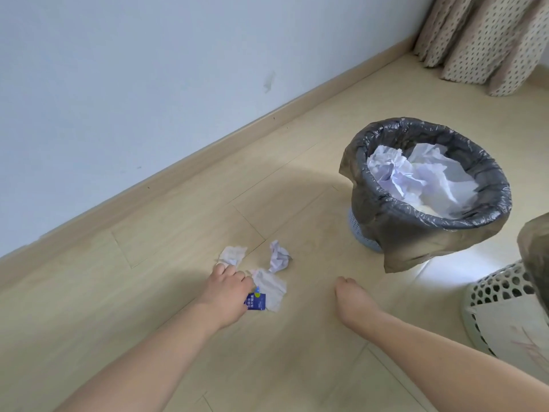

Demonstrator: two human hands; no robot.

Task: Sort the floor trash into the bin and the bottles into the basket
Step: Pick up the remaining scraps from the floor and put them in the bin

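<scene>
Head view, looking down at floor (297, 337). Count: one bin (371, 233) lined with a dark bag, crumpled white paper (427, 176) inside it; one white perforated basket (499, 286) at right edge, partly cut off. Loose trash on floor, four pieces: one crumpled paper ball (278, 260), one wipe (233, 253) at the left fingertips, one larger wipe (271, 289) beside the left hand, one small blue packet (257, 301).

Left hand (227, 289): grip curled down over the blue packet, fingers bent, fingertips touching the far wipe. Packet edge shows under the palm; cannot tell how firmly it is held.

Right hand (352, 298): low over bare floor, fingers curled under, holding nothing visible, well apart from the trash and near the bin.
</scene>
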